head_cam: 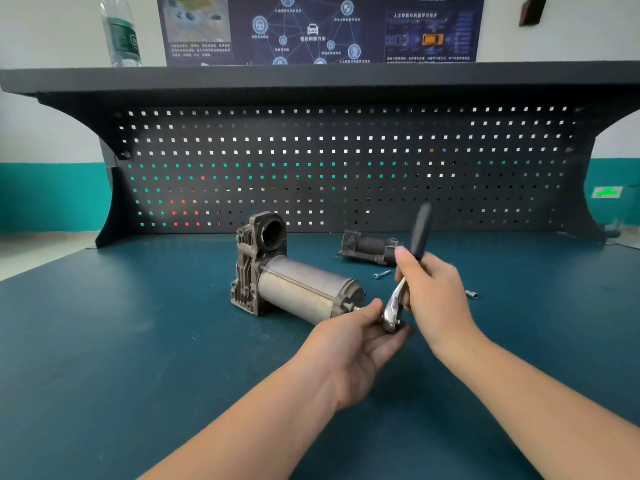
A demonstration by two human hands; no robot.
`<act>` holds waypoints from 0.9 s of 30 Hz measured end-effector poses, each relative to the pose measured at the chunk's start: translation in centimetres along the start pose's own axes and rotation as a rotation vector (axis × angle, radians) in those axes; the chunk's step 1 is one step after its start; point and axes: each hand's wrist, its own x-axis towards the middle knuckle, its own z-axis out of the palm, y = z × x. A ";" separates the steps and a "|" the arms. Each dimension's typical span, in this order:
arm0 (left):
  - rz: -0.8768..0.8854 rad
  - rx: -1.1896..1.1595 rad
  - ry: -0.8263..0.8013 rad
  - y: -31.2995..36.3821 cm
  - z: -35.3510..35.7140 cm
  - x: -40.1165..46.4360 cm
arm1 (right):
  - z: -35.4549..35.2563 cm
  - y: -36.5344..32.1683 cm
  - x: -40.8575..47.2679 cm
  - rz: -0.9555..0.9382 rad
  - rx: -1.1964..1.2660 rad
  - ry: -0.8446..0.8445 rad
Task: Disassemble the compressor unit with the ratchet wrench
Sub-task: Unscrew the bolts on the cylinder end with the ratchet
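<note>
On the teal bench (138,341), our right hand (433,299) grips the ratchet wrench (419,233) by its handle while our left hand (356,337) pinches its chrome head, beside the compressor unit (294,278) lying on its side.

Single head-worn view, looking forward and down, close over workbench (138,341)

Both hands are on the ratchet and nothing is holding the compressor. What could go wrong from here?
1. The compressor unit lies on its round side, unheld; wrench torque could roll it on the mat.
2. Two loose bolts lie near the right hand; a handle swing might knock them away.
3. The left hand cups the ratchet wrench head, so fingers could get pinched if it turns.
</note>
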 end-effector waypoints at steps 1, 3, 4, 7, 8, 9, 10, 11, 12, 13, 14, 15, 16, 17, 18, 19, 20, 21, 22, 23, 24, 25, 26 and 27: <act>0.005 -0.005 0.000 0.0 0.0 0.0 | -0.1 -0.5 -0.5 -0.232 -0.053 -0.017; 0.015 0.010 -0.002 0.0 -0.1 -0.1 | -0.3 -0.8 -1.3 -0.576 -0.129 -0.146; 0.019 0.021 -0.001 0.0 -0.1 0.0 | -0.3 -0.6 -1.5 -0.635 -0.141 -0.186; 0.019 0.022 0.008 0.0 0.0 0.1 | 0.1 -0.3 -0.8 -0.331 -0.100 -0.050; 0.018 0.027 0.008 0.0 0.0 0.1 | 0.1 -0.2 -0.3 -0.110 -0.081 -0.009; 0.016 0.034 0.005 0.0 0.1 0.1 | -0.1 0.0 0.4 0.149 -0.028 -0.019; 0.015 0.042 0.001 0.0 0.1 0.1 | -0.3 0.3 1.0 0.398 0.051 -0.072; 0.013 0.049 -0.003 0.0 0.1 0.1 | -0.5 0.5 1.3 0.569 0.136 -0.127; 0.009 0.051 -0.006 -0.1 0.1 0.1 | -0.6 0.6 1.5 0.638 0.194 -0.145; 0.007 0.050 -0.005 0.0 0.1 0.1 | -0.6 0.5 1.4 0.604 0.208 -0.134; 0.007 0.045 0.001 0.0 0.1 0.1 | -0.5 0.4 1.1 0.449 0.163 -0.105; 0.011 0.040 0.009 0.0 0.1 0.1 | -0.3 0.2 0.6 0.187 0.072 -0.062; 0.018 0.043 0.012 0.0 0.0 0.1 | -0.2 -0.3 0.0 -0.134 -0.028 -0.030; 0.025 0.061 0.007 0.1 -0.1 0.1 | -0.2 -0.8 -0.6 -0.453 -0.128 -0.079; 0.031 0.085 -0.003 0.1 -0.1 0.1 | -0.2 -1.2 -1.1 -0.716 -0.224 -0.175; 0.035 0.103 -0.009 0.1 -0.2 0.0 | -0.2 -0.9 -1.5 -0.887 -0.292 -0.244; 0.036 0.109 -0.010 0.1 -0.2 0.1 | -0.2 -0.7 -1.7 -0.919 -0.311 -0.266; 0.033 0.103 -0.004 0.1 -0.2 0.1 | -0.1 -0.6 -1.7 -0.833 -0.273 -0.242; 0.028 0.090 0.005 0.1 -0.2 0.2 | 0.1 -0.6 -1.5 -0.681 -0.198 -0.186; 0.024 0.077 0.014 0.1 -0.1 0.2 | 0.3 -0.7 -1.3 -0.498 -0.130 -0.115; 0.022 0.064 0.023 0.0 -0.1 0.2 | 0.3 -0.7 -0.9 -0.290 -0.095 -0.042; 0.022 0.055 0.029 0.0 -0.1 0.3 | 0.2 -0.5 -0.2 -0.052 -0.068 -0.006; 0.025 0.053 0.032 -0.1 0.0 0.3 | -0.1 -0.1 0.5 0.197 -0.024 -0.014; 0.027 0.053 0.032 -0.1 0.0 0.2 | -0.3 0.3 1.0 0.417 0.054 -0.054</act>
